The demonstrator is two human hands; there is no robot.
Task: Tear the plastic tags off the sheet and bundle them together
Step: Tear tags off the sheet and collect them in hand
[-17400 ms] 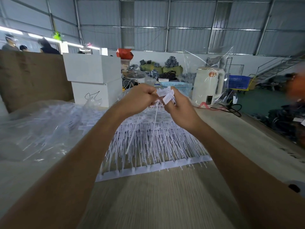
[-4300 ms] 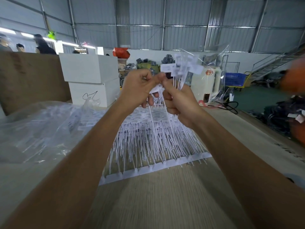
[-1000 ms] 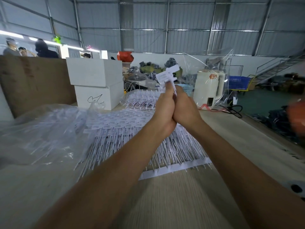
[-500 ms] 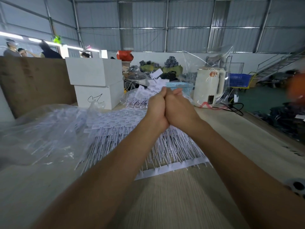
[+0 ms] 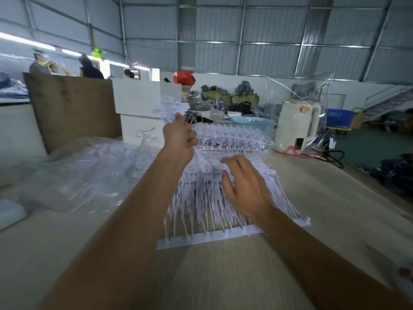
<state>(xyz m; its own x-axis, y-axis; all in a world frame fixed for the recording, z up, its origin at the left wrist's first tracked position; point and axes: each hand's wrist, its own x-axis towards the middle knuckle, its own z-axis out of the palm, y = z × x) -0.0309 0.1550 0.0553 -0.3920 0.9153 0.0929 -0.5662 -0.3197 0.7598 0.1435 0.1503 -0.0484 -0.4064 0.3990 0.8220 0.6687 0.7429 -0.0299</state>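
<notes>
A sheet of white plastic tags (image 5: 214, 211) lies on the wooden table, its long thin tails fanning toward a white strip at the near edge. My left hand (image 5: 180, 136) grips a bundle of torn-off tags (image 5: 171, 109) and holds it raised, the label ends sticking up above the fist. My right hand (image 5: 242, 186) hovers with fingers spread just over the label end of the sheet, holding nothing. Motion blur softens both hands.
A clear plastic bag of tags (image 5: 73, 173) lies at the left. Another tag stack (image 5: 232, 139) sits behind the sheet, with white boxes (image 5: 138, 113), a blue basket (image 5: 252, 123) and a white kettle (image 5: 295, 124) farther back. People stand behind a brown board (image 5: 71, 108).
My two hands, pressed together around the bundle, have parted. The left hand carried the bundle up and left; the right hand let go and dropped toward the sheet.
</notes>
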